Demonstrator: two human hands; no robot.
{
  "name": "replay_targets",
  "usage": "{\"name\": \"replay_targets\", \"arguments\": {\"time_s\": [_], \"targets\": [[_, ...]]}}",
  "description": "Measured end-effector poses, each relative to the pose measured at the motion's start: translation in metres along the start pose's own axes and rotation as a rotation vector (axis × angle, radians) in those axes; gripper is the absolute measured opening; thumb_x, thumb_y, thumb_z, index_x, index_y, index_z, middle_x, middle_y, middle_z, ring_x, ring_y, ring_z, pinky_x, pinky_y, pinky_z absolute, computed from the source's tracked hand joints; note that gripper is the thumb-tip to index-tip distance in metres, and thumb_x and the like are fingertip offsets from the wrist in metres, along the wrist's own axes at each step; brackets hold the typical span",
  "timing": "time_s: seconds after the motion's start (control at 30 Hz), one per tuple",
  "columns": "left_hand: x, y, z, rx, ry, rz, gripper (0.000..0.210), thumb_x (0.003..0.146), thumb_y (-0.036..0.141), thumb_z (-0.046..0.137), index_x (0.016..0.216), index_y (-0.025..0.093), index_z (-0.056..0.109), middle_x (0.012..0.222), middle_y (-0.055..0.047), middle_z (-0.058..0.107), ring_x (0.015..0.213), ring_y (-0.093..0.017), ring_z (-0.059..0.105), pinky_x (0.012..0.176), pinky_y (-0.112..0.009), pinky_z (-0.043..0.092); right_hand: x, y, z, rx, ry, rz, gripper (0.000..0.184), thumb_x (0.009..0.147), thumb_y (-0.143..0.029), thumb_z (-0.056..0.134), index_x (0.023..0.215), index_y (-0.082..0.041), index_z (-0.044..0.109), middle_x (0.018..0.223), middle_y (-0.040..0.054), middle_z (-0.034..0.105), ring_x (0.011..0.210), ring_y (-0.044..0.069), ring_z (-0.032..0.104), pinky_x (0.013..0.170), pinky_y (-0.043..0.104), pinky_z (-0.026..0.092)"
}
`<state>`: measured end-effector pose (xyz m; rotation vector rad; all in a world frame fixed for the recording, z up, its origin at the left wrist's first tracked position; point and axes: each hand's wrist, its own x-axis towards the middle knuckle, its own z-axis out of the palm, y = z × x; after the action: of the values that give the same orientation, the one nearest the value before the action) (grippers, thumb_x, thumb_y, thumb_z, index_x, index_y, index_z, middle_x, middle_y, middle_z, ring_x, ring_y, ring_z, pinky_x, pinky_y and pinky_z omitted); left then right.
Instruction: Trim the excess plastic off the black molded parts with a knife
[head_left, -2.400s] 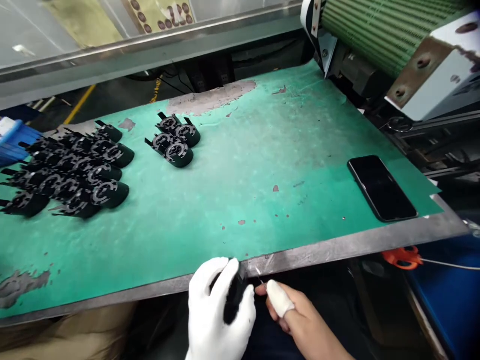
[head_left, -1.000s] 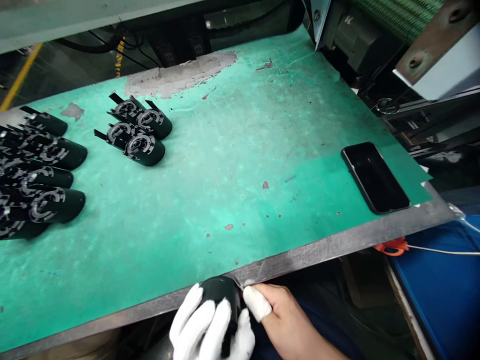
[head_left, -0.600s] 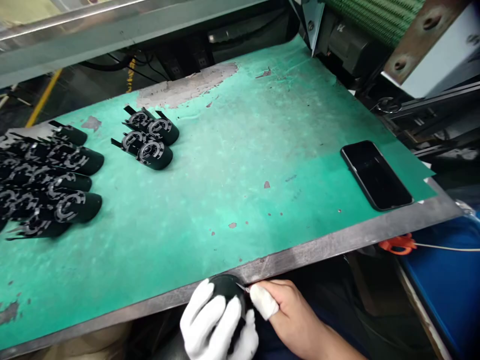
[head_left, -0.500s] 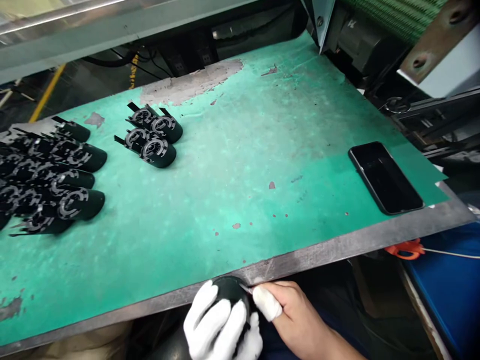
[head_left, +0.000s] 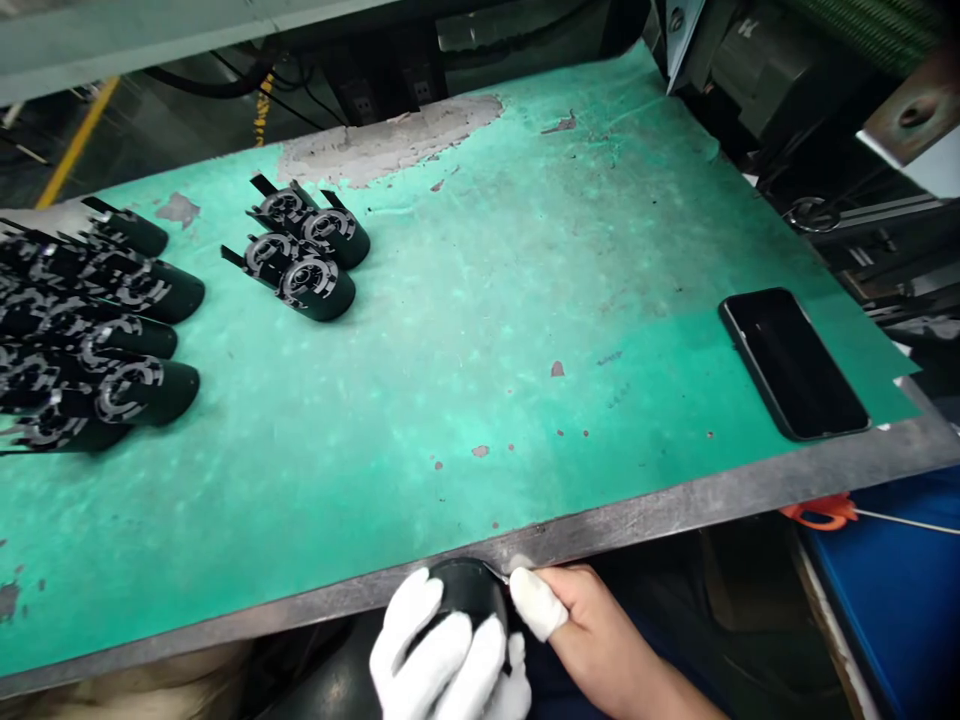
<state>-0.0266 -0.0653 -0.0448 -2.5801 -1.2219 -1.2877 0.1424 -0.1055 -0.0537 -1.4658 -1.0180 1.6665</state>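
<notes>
At six o'clock the gloved left hand (head_left: 448, 662) clasps a black cylindrical part (head_left: 471, 588) by the table's (head_left: 450, 380) near edge, fingers curled toward one o'clock. The right hand (head_left: 583, 615), thumb capped in white, pinches a thin metal tool (head_left: 499, 573) at the part's one-o'clock rim, forearm angled toward four. Four black pieces (head_left: 311, 280) sit at eleven, a phone (head_left: 796, 362) at two.

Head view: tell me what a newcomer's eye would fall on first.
Black cylindrical parts crowd the left of the worn green tabletop, with four more grouped beside them. At the near edge, the white-gloved left hand grips a rounded black part, close to the right hand with its white thumb cover. A black rectangular phone lies at the right.
</notes>
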Motion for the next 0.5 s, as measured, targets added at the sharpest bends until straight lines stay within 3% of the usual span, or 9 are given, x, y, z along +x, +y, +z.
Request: {"name": "replay_targets", "arguments": {"time_s": [0.17,0.3,0.4,0.5], "targets": [[0.001,-0.005,0.001,-0.043,0.022,0.056,0.030,0.057,0.005,0.081,0.076,0.023,0.066,0.083,0.000,0.051,0.089,-0.022,0.064,0.083,-0.046,0.063,0.000,-0.007,0.003,-0.084,0.061,0.046,0.047,0.102,-0.048,0.042,0.064,-0.020,0.041,0.063,-0.0029,0.046,0.064,0.013,0.041,0.061,0.029,0.031],[0.002,-0.004,-0.006,-0.059,-0.054,0.076,0.033,0.058,0.004,0.082,0.083,0.021,0.070,0.082,0.000,0.057,0.091,-0.024,0.066,0.084,-0.046,0.064,0.001,-0.005,0.006,-0.079,0.081,0.050,0.049,0.100,-0.053,0.045,0.063,-0.020,0.043,0.061,-0.0032,0.046,0.062,0.013,0.041,0.059,0.028,0.032],[0.009,-0.003,-0.019,-0.067,-0.109,-0.052,0.038,0.067,0.007,0.077,0.100,0.025,0.070,0.097,-0.004,0.063,0.105,-0.028,0.067,0.086,-0.044,0.064,0.001,0.001,0.009,-0.076,0.087,0.061,0.055,0.096,-0.061,0.048,0.061,-0.019,0.053,0.056,-0.0017,0.048,0.059,0.015,0.045,0.056,0.029,0.034],[0.029,-0.022,-0.032,-0.026,-0.132,-0.188,0.045,0.077,0.013,0.073,0.119,0.025,0.065,0.119,-0.010,0.063,0.114,-0.028,0.065,0.092,-0.044,0.062,-0.003,0.006,0.009,-0.047,0.134,0.085,0.049,0.089,-0.064,0.057,0.079,-0.021,0.077,0.069,0.0048,0.070,0.068,0.023,0.062,0.064,0.032,0.047]]}}
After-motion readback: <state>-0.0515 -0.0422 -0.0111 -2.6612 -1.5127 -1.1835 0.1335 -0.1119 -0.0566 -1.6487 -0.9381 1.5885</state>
